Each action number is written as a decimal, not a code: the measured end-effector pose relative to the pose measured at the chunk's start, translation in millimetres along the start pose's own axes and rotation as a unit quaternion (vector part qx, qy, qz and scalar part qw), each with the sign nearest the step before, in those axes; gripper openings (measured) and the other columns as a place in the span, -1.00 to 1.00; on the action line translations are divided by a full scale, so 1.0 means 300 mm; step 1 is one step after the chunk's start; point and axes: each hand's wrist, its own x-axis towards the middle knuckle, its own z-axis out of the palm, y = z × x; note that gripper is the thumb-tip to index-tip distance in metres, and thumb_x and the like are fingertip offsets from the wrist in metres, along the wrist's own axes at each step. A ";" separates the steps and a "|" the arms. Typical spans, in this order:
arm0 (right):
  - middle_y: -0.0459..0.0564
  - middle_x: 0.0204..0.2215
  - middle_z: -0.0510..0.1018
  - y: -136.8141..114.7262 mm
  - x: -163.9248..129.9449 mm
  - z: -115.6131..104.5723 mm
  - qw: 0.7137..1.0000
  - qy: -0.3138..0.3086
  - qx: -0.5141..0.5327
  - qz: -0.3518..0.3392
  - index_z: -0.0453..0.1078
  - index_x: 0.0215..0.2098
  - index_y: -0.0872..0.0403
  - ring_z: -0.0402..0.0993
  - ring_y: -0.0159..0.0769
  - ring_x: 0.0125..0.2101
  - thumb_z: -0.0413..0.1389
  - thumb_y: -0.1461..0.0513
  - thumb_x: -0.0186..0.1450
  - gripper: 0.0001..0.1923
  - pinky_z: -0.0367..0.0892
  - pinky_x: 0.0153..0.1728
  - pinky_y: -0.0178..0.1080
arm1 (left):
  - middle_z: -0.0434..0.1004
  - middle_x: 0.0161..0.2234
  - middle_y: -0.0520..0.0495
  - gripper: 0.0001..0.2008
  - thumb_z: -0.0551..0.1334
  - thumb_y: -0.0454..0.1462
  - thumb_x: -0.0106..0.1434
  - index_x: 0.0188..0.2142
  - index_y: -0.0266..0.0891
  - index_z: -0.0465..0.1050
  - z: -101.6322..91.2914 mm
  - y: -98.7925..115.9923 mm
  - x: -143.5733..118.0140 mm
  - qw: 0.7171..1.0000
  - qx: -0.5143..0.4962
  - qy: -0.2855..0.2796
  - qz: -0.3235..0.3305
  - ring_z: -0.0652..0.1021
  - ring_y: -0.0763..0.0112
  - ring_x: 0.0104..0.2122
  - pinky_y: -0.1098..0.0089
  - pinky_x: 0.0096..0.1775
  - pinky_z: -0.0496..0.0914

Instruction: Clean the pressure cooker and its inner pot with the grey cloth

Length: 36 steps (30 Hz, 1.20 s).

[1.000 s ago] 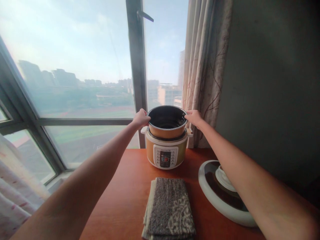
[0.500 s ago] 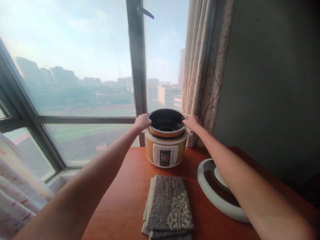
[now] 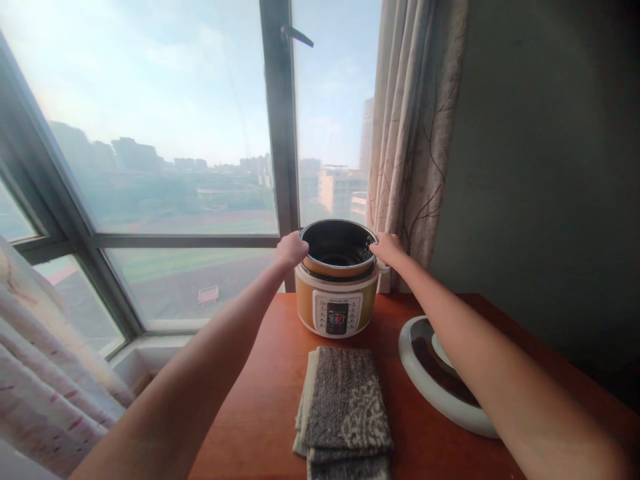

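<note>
Both arms are stretched out, and the left hand [image 3: 291,249] grips the left rim of the inner pot [image 3: 339,248] while the right hand [image 3: 387,248] grips the right rim. The pot sits between the two hands, its upper part showing above the yellow cooker [image 3: 336,300] just below them. On the cooker's front panel there is a line of writing over a small display and buttons, too small to read. Nearer the person than the hands, a folded grey towel [image 3: 346,408] lies on the wooden table [image 3: 260,393]. Under the right forearm rests the white lid [image 3: 440,383], upside down. A curtain [image 3: 410,133] hangs just behind the right hand.
</note>
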 end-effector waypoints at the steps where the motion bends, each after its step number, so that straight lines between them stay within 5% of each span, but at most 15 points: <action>1: 0.21 -0.13 0.63 0.002 -0.007 -0.002 1.000 -0.001 -0.004 -0.001 0.53 0.00 0.12 0.54 -0.04 -0.08 0.06 0.21 0.24 -0.60 0.35 -0.14 -0.23 | 0.63 -0.17 -0.27 -0.70 0.15 -0.27 0.20 -0.11 -0.22 0.55 -0.004 0.000 -0.009 1.000 -0.003 0.001 0.001 0.60 0.05 -0.12 0.26 -0.12 0.41; 19: 0.20 -0.14 0.63 0.027 -0.136 -0.058 0.999 -0.001 -0.042 -0.011 0.51 -0.02 0.09 0.55 -0.05 -0.12 -0.04 0.20 0.29 -0.60 0.33 -0.20 -0.23 | 0.64 -0.31 -0.12 -0.68 0.10 -0.28 0.22 -0.14 -0.21 0.58 -0.028 -0.005 -0.135 0.995 -0.081 0.054 0.012 0.56 0.29 -0.32 0.41 -0.28 0.31; 30: 0.13 -0.18 0.65 0.047 -0.156 0.043 0.998 -0.036 -0.052 -0.012 0.57 -0.14 0.03 0.56 -0.09 -0.14 0.01 0.19 0.25 -0.67 0.32 -0.22 -0.26 | 0.66 -0.26 -0.24 -0.69 0.14 -0.30 0.19 -0.14 -0.26 0.60 0.059 -0.055 -0.155 0.997 -0.067 -0.018 -0.025 0.61 0.14 -0.23 0.36 -0.25 0.38; 36: 0.13 -0.17 0.65 0.061 -0.157 0.057 0.998 -0.049 -0.049 -0.004 0.56 -0.11 0.01 0.55 -0.07 -0.13 0.01 0.16 0.24 -0.64 0.31 -0.21 -0.23 | 0.66 -0.22 -0.27 -0.69 0.13 -0.30 0.16 -0.17 -0.25 0.60 0.044 -0.055 -0.153 0.998 -0.045 -0.045 -0.013 0.61 0.06 -0.20 0.30 -0.23 0.40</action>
